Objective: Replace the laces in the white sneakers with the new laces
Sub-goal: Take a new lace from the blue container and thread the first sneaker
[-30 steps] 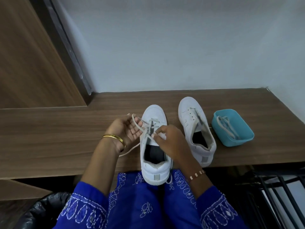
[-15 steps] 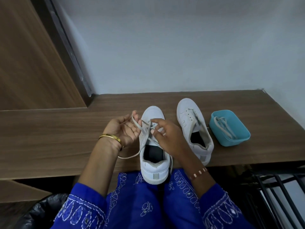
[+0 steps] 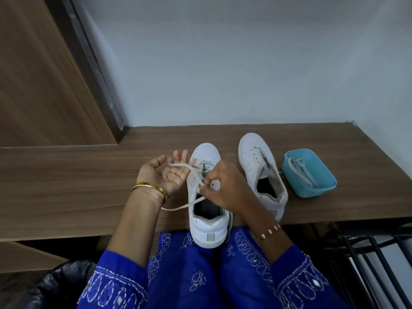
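A white sneaker (image 3: 206, 228) stands at the table's front edge, heel toward me, with an off-white lace (image 3: 191, 204) threaded through its front eyelets. My left hand (image 3: 165, 175) lies palm up beside the shoe's left side, fingers straight, and one lace end runs across its palm. My right hand (image 3: 225, 188) is over the shoe's tongue, its thumb and fingers pinching the lace. The lace's other end trails left under my left wrist. The second white sneaker (image 3: 260, 172) lies to the right with no lace in its eyelets.
A blue plastic tub (image 3: 321, 188) holding a coiled lace (image 3: 301, 170) stands right of the second sneaker on the wooden table (image 3: 66, 186). A black bin bag (image 3: 60, 284) sits lower left, a black metal rack (image 3: 367, 264) lower right. The wall is close behind.
My left hand has uncurled from gripping the lace to lying palm up with fingers straight. My right hand has moved up over the eyelets, pinching the lace.
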